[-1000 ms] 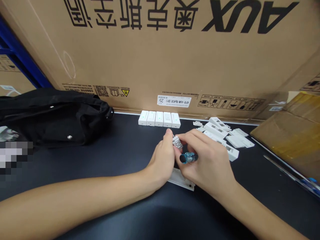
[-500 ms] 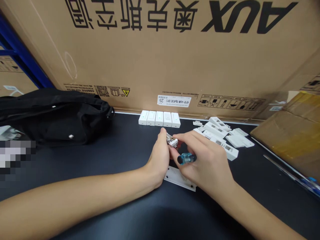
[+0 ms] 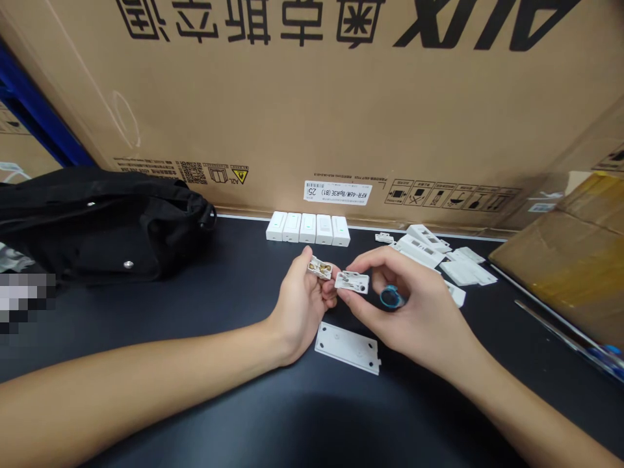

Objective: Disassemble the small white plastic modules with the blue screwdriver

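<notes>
My left hand (image 3: 298,302) is closed on a small white switch part with brass contacts (image 3: 320,267), its open side facing up. Between thumb and index finger, my right hand (image 3: 409,292) pinches a white plastic cover piece (image 3: 351,281) with its inner side showing. A screwdriver with a teal handle (image 3: 391,297) is tucked in the right palm, its end toward me; its shaft is hidden. The two white pieces are apart, close side by side. Below the hands a flat white plate (image 3: 348,347) with dark holes lies on the dark table (image 3: 234,396).
Several white switch units (image 3: 307,229) stand in a row at the back. White housings (image 3: 420,250) and flat plates (image 3: 468,268) are heaped at right. A black bag (image 3: 107,224) lies at left. A large cardboard box (image 3: 273,110) closes off the back, another box (image 3: 570,240) the right.
The white cover piece has come away from the brass-contact part and moved right with my right hand. The screwdriver has turned, and the flat plate is more fully visible.
</notes>
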A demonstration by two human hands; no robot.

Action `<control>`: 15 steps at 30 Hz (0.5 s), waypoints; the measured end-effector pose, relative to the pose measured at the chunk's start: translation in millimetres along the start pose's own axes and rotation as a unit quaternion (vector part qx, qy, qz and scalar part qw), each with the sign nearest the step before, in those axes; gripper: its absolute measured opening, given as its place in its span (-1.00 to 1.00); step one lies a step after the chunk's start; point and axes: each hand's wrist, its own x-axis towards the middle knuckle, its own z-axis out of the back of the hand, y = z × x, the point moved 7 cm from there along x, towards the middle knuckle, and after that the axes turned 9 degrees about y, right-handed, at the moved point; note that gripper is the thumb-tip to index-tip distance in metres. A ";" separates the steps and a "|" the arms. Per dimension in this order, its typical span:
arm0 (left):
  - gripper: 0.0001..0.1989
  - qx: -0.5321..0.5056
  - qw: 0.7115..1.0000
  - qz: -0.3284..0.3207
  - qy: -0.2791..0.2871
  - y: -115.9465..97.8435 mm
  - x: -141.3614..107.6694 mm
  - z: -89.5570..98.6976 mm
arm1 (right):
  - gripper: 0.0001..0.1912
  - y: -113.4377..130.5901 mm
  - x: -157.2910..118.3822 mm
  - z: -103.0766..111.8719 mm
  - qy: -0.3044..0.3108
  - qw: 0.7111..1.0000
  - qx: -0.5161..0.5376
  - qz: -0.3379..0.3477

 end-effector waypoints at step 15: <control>-0.47 0.016 0.999 -0.003 0.031 -3.7 4.5 5.7 | -0.88 -3.5 6.1 9.8 0.061 0.994 -0.083 0.030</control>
